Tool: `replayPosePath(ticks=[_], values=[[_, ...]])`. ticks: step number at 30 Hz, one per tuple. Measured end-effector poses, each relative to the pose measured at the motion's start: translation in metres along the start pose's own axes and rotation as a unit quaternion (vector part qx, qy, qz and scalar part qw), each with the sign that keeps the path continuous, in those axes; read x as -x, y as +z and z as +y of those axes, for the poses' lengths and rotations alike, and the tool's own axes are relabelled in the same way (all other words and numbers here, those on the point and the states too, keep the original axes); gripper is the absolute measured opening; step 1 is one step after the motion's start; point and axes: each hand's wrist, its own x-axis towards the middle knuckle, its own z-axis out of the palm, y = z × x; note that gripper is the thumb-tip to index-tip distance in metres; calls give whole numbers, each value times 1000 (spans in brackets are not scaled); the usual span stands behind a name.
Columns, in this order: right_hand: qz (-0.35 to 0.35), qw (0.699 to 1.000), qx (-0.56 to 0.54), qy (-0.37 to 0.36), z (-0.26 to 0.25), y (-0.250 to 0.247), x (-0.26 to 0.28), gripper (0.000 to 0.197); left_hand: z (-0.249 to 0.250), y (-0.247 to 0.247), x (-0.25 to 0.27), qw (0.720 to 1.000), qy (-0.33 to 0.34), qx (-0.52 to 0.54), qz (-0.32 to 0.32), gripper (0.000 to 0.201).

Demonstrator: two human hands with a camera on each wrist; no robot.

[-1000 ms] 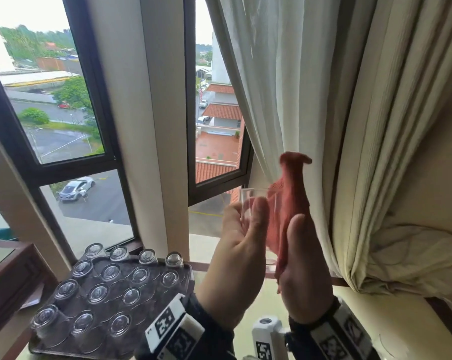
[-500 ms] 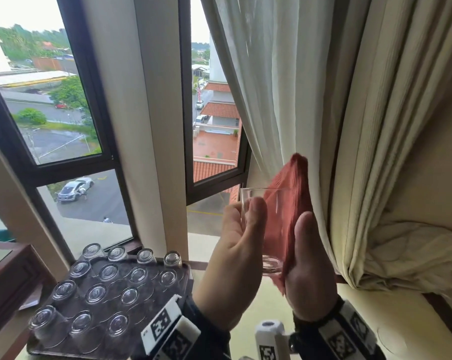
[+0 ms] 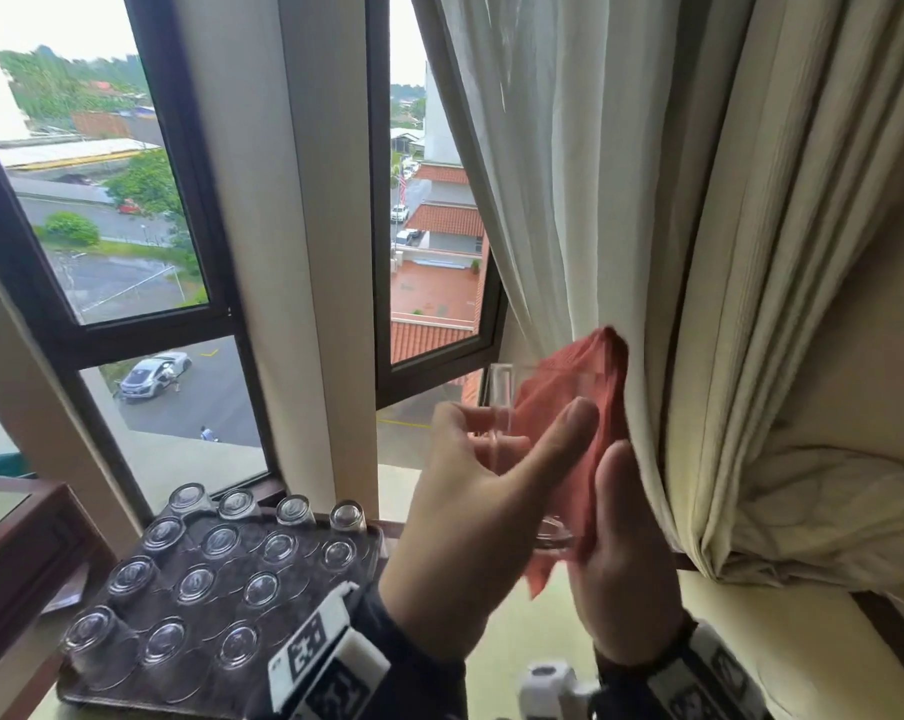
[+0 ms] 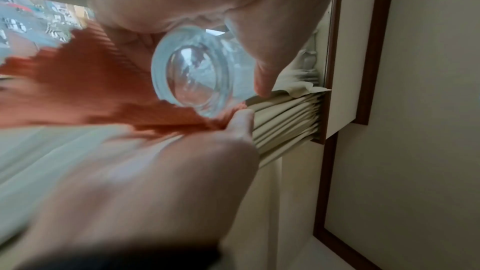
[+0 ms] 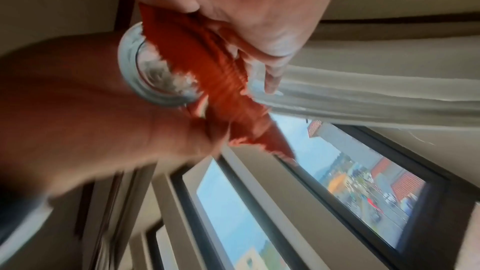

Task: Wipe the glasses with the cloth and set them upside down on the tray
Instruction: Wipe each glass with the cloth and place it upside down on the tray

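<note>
My left hand [image 3: 470,511] holds a clear glass [image 3: 499,392] upright at chest height in front of the curtain, thumb stretched across its side. From below, its thick round base [image 4: 197,77] shows between my fingers. My right hand [image 3: 626,553] grips a red cloth [image 3: 574,387] and presses it against the glass's right side; the cloth [image 5: 207,65] covers part of the base there. A dark tray [image 3: 294,589] at lower left carries several glasses [image 3: 195,582] standing upside down in rows.
Cream curtains [image 3: 751,304] hang just right of my hands and bunch up on the sill [image 3: 803,511]. Dark-framed windows [image 3: 216,283] fill the wall ahead. A brown wooden ledge [image 3: 39,537] borders the tray's left side.
The cloth's upright tip has dropped and slanted left over the glass. My left thumb has swung out across the glass toward the cloth. Both hands stay at the same height.
</note>
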Motion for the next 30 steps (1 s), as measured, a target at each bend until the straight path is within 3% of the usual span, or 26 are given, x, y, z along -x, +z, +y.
replayPosePath(ticks=[1, 3, 4, 6, 9, 13, 14, 18, 19, 22, 23, 25, 27, 29, 30], values=[[8, 1000, -15, 19, -6, -3, -3, 61, -4, 4, 3, 1000, 9, -11, -9, 62], [56, 998, 14, -16, -11, -4, -10, 100, -10, 7, 3, 998, 31, -44, -19, 51], [83, 993, 43, -65, -13, 0, -9, 100, -9, 7, 3, 998, 38, -46, -20, 48], [60, 985, 89, -135, -9, 6, 3, 91, -3, 5, -3, 998, 43, -21, -28, 48], [40, 992, 118, -16, 16, 11, 26, 112, 8, -5, -10, 998, 44, 24, -33, 55], [46, 997, 56, -12, 21, 11, 20, 78, 14, -5, -6, 997, 64, 0, -32, 52], [42, 998, 33, -16, 15, 8, 15, 77, 13, -2, -3, 997, 59, 4, -44, 49], [18, 997, -34, 60, -13, -1, -2, 135, 0, 8, 5, 996, 69, -21, -48, 49], [13, 999, -15, 49, -18, 3, -5, 130, 0, 8, 4, 996, 71, -35, -40, 53], [16, 976, 154, -152, -17, 17, -4, 53, 6, 3, -7, 998, 60, -33, 5, 54], [12, 958, 203, -204, -9, 21, 1, 48, 9, -1, -13, 998, 50, -13, 19, 52], [-1, 947, 222, -230, 16, 20, 19, 48, 15, -9, -21, 999, 38, 13, 27, 56], [11, 976, 155, -150, 19, 20, 30, 56, 20, -13, -20, 999, 44, -6, 8, 62], [11, 996, 84, -29, 11, 19, 24, 93, 17, -12, -13, 998, 54, -22, -12, 50], [15, 997, 75, -9, 4, 16, 19, 101, 15, -10, -7, 997, 59, -29, -26, 45]])
